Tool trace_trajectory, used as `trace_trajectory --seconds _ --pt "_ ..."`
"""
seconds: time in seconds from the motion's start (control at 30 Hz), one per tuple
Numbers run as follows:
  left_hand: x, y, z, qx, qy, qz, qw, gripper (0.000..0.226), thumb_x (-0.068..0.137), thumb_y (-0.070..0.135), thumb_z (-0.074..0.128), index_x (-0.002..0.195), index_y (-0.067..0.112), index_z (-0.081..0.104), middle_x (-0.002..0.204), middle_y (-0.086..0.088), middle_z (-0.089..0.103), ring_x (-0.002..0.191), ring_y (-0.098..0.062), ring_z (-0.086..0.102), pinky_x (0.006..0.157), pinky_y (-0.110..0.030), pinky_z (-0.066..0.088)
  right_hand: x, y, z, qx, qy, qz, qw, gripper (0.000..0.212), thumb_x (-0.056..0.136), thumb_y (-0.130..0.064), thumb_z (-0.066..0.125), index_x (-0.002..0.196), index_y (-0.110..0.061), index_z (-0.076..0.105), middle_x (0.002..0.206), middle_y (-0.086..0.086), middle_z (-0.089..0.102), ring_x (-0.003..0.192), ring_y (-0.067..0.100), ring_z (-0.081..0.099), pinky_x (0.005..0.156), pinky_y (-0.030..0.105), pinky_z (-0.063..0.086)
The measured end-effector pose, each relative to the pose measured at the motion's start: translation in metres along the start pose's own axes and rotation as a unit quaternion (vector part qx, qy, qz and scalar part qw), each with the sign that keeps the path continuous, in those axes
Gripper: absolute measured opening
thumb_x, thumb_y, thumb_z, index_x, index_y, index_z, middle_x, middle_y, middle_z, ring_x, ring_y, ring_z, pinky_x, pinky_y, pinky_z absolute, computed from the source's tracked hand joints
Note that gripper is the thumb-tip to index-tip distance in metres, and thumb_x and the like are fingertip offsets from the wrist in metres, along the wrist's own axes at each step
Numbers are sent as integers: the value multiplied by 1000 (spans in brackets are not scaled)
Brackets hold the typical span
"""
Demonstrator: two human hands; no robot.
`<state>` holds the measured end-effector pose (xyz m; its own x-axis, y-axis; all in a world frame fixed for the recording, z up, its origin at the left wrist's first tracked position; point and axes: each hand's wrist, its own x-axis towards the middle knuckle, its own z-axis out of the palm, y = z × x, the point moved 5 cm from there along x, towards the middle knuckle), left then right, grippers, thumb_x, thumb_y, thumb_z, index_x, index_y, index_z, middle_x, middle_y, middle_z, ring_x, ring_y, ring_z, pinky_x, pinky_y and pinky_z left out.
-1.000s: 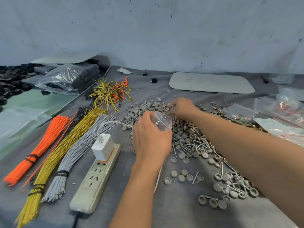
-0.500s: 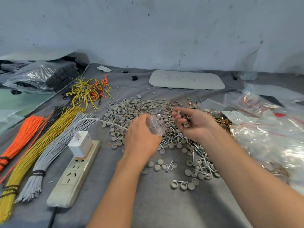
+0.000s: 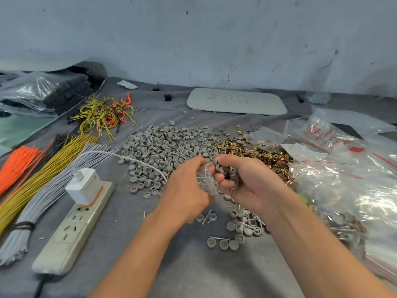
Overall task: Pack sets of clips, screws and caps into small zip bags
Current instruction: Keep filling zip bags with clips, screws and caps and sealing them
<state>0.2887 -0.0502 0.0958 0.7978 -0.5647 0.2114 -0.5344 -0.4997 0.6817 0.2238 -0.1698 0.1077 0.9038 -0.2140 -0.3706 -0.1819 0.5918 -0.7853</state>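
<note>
The left hand (image 3: pixel 184 190) pinches the small zip bag (image 3: pixel 205 179) above the cloth; its limp, slick film is best held at the mouth rim. Touching it, the right hand (image 3: pixel 247 182) curls round light grey caps (image 3: pixel 226 169), which could easily spill. Screws may lie inside the bag.

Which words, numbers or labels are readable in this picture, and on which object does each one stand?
"405", roughly: faint handwriting on the pale flat panel by the wall; uncertain, with an unreadable scribble to its left.
Red print on the clear plastic bag at the right: too blurred to read.
Power strip and white charger: no text visible.
</note>
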Motion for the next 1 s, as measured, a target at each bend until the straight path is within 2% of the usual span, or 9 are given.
trace_trajectory --seconds 0.07,0.13,0.23,0.33,0.53,0.63,0.73,0.87,1.0 --pt "1 -1 6 -8 -9 -10 1000 36 82 39 81 107 44 55 93 19 65 84 0 61 67 -24 47 -2 -3 0 -66 19 -21 997 4 94 6 56 92 5 60 76 18 61 54 16 51 38 19 36" --pt "1 -3 8 -13 -14 -22 1000 45 78 30 83 106 46 53 93 20 66 83 0 62 66 -27 47 -5 -8 -1 -149 35 -50 987 11 94 7 59 84 1 63 73 17 62 53 15 51 39 19 34" --pt "1 -3 8 -31 -19 -28 999 54 70 24 86 103 49 51 88 25 65 78 7 60 56 -16 36 -8 -14 -3 -261 64 -92 959 13 94 1 60 85 -5 67 67 12 65 51 14 50 39 18 34" --pt "0 1 10 -57 -23 -22 998 51 69 30 85 101 50 50 89 25 66 79 9 59 55 -19 38 -8 -15 -6 -339 90 -115 929 13 95 -5 62 89 -8 73 59 4 65 50 13 51 41 20 38" --pt "-1 9 11 -76 -26 -21 997 45 64 41 78 98 49 50 92 33 64 73 8 60 49 -15 35 -11 -18 -6 -338 87 -117 930 24 95 0 59 86 -8 80 55 4 59 49 15 50 41 21 37" --pt "0 9 11 -83 -24 -23 996 44 64 39 78 97 47 51 90 31 65 67 6 60 50 -14 35 -11 -19 -9 -292 98 -98 946 17 94 5 55 91 -3 69 59 9 63 48 15 50 38 20 35" --pt "-1 9 11 -84 -24 -20 996 46 67 34 83 99 46 52 93 33 64 75 9 60 54 -14 34 -12 -21 -9 -284 103 -101 948 12 93 5 58 86 -4 63 61 11 65 46 14 50 37 21 35" --pt "-2 14 8 -96 -22 -10 995 50 54 60 69 99 48 51 94 39 62 72 11 60 51 -12 39 -12 -25 -9 -380 109 -134 909 12 88 -8 69 79 -11 77 63 6 71 51 15 52 47 25 42" --pt "-2 14 8 -94 -20 -3 995 44 63 47 78 98 49 51 99 40 60 83 15 58 61 -4 39 -10 -27 -11 -441 130 -161 873 12 88 -17 73 83 -21 83 67 6 74 57 20 52 58 37 45"
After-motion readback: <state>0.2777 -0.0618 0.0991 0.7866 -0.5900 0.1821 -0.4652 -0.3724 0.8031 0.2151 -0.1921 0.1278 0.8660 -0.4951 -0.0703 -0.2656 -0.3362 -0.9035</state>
